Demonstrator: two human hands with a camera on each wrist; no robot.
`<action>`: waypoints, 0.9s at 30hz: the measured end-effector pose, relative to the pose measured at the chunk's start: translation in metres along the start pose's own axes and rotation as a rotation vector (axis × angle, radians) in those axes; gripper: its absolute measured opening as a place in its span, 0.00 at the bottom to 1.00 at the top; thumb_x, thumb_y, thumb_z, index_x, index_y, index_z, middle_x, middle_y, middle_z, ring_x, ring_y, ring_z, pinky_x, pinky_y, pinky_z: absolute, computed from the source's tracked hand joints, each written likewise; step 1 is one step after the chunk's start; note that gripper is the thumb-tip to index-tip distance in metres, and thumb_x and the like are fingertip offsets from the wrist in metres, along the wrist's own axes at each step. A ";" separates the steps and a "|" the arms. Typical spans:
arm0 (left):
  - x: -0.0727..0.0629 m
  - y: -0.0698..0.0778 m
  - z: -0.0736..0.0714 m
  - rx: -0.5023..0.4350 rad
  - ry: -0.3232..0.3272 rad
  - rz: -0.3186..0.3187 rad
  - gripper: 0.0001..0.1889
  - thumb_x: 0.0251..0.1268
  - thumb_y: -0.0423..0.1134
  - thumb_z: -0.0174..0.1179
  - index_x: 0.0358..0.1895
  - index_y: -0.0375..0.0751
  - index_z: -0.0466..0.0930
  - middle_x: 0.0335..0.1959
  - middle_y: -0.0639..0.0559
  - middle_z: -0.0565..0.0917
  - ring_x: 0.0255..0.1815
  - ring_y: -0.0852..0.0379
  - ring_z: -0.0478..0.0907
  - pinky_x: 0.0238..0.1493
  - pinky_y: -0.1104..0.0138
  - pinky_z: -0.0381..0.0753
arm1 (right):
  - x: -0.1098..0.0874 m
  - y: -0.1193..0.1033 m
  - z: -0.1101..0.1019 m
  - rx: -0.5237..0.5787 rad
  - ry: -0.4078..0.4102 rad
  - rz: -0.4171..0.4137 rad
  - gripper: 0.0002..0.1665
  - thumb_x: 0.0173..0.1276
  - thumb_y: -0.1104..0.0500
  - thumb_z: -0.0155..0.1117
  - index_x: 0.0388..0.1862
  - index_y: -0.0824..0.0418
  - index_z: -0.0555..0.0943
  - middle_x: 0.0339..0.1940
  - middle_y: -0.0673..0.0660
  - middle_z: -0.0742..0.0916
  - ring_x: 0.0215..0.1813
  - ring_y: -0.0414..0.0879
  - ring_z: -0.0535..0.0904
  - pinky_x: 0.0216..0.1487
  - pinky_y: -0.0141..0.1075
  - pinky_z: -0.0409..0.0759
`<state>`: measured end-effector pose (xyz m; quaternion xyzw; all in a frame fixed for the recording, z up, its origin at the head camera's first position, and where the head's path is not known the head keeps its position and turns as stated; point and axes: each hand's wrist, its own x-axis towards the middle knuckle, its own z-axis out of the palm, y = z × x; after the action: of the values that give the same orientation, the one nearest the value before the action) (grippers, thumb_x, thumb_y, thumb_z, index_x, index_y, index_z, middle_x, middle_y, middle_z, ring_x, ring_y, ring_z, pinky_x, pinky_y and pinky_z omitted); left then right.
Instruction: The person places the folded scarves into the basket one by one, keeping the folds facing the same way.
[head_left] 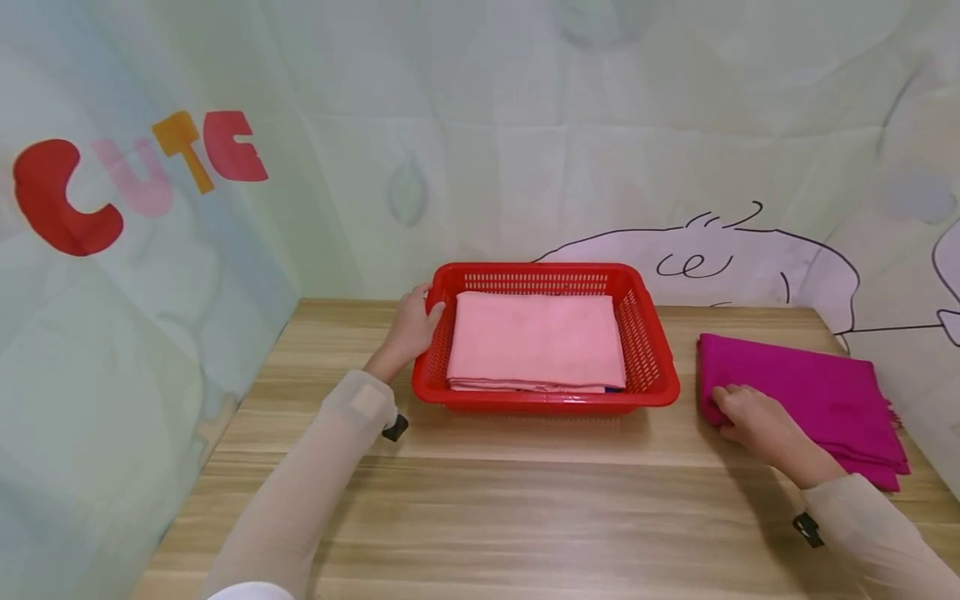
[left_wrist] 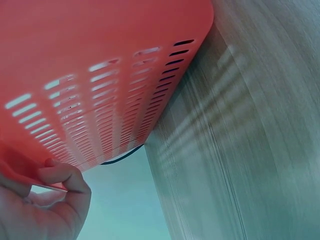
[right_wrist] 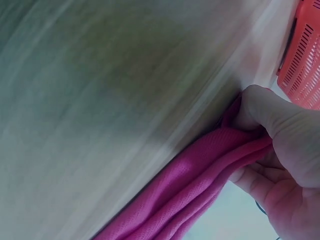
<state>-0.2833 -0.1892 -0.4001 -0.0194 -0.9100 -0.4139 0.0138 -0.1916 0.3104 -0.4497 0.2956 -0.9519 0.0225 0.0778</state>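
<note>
Layered magenta cloth (head_left: 813, 387) is pinched by the right hand (head_left: 767, 427), a slotted plastic basket (head_left: 540, 401) by the left hand (head_left: 410, 328).

Pale green printed backdrop (head_left: 495, 183), colourful CUTE lettering (head_left: 146, 198) at left, black-outlined cartoon figure (head_left: 757, 267), wood-grain tabletop (head_left: 540, 508)

The floor of the basket (head_left: 546, 402) is hidden by the pink cloth (head_left: 536, 337); in the basket's front right corner, a dark blue scrap (head_left: 615, 389) is too covered to be identified. At the basket's left rim, fingers of the left grip (head_left: 412, 325) are partly hidden. Right of the basket, fingertips of the right grip (head_left: 761, 425) are hidden behind the magenta cloth (head_left: 806, 387). In front of the basket, the counter (head_left: 562, 517) is cut off by the head view's lower edge.
</note>
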 end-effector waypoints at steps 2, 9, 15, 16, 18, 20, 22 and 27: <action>0.000 0.000 0.000 0.001 0.001 -0.001 0.29 0.80 0.40 0.48 0.76 0.32 0.52 0.56 0.33 0.70 0.49 0.42 0.78 0.46 0.52 0.86 | 0.000 0.000 0.001 0.001 0.004 0.004 0.26 0.40 0.74 0.78 0.24 0.61 0.68 0.21 0.52 0.70 0.24 0.48 0.69 0.24 0.41 0.70; 0.000 -0.001 0.000 -0.031 -0.010 -0.009 0.29 0.80 0.39 0.49 0.77 0.33 0.52 0.56 0.34 0.70 0.48 0.42 0.80 0.44 0.53 0.86 | -0.001 0.000 0.002 -0.008 0.008 0.009 0.25 0.39 0.74 0.78 0.24 0.61 0.68 0.20 0.52 0.71 0.24 0.49 0.70 0.23 0.42 0.71; 0.000 0.000 -0.001 -0.024 -0.002 0.009 0.29 0.80 0.39 0.49 0.76 0.32 0.52 0.55 0.33 0.70 0.46 0.42 0.80 0.42 0.53 0.87 | -0.003 -0.001 0.002 -0.015 0.020 0.011 0.27 0.38 0.73 0.81 0.24 0.62 0.68 0.21 0.53 0.72 0.24 0.50 0.71 0.23 0.42 0.73; 0.000 0.000 -0.001 -0.024 -0.001 0.010 0.29 0.80 0.39 0.49 0.76 0.32 0.53 0.54 0.33 0.70 0.46 0.42 0.80 0.42 0.53 0.87 | -0.003 -0.002 0.002 -0.017 0.019 0.011 0.27 0.38 0.72 0.82 0.24 0.62 0.68 0.21 0.53 0.72 0.24 0.50 0.71 0.23 0.42 0.73; -0.001 0.000 -0.001 -0.026 -0.001 0.010 0.29 0.80 0.39 0.49 0.76 0.32 0.52 0.54 0.33 0.70 0.46 0.42 0.80 0.42 0.53 0.87 | -0.003 -0.002 0.002 -0.022 0.017 0.010 0.27 0.38 0.72 0.82 0.24 0.62 0.69 0.20 0.53 0.72 0.24 0.50 0.72 0.23 0.42 0.74; -0.001 0.000 -0.001 -0.028 -0.001 0.008 0.29 0.80 0.39 0.49 0.76 0.32 0.52 0.55 0.33 0.70 0.46 0.42 0.80 0.42 0.53 0.87 | -0.004 -0.003 0.002 -0.022 0.018 0.008 0.27 0.38 0.72 0.81 0.24 0.62 0.69 0.20 0.53 0.72 0.24 0.51 0.72 0.23 0.42 0.74; -0.001 0.000 -0.001 -0.033 -0.001 0.006 0.29 0.80 0.39 0.48 0.76 0.32 0.52 0.55 0.33 0.70 0.46 0.42 0.80 0.42 0.53 0.87 | -0.005 -0.004 0.002 -0.019 0.022 0.007 0.26 0.38 0.73 0.81 0.23 0.62 0.69 0.20 0.53 0.72 0.24 0.51 0.72 0.22 0.42 0.74; -0.001 0.000 0.000 -0.034 0.000 0.001 0.30 0.80 0.39 0.49 0.77 0.33 0.52 0.55 0.34 0.70 0.47 0.42 0.80 0.43 0.53 0.87 | -0.007 -0.006 0.003 -0.011 0.037 -0.003 0.26 0.37 0.74 0.79 0.23 0.62 0.68 0.20 0.53 0.71 0.23 0.50 0.71 0.22 0.42 0.73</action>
<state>-0.2818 -0.1895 -0.3998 -0.0201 -0.9028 -0.4293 0.0135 -0.1827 0.3089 -0.4537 0.2960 -0.9500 0.0226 0.0969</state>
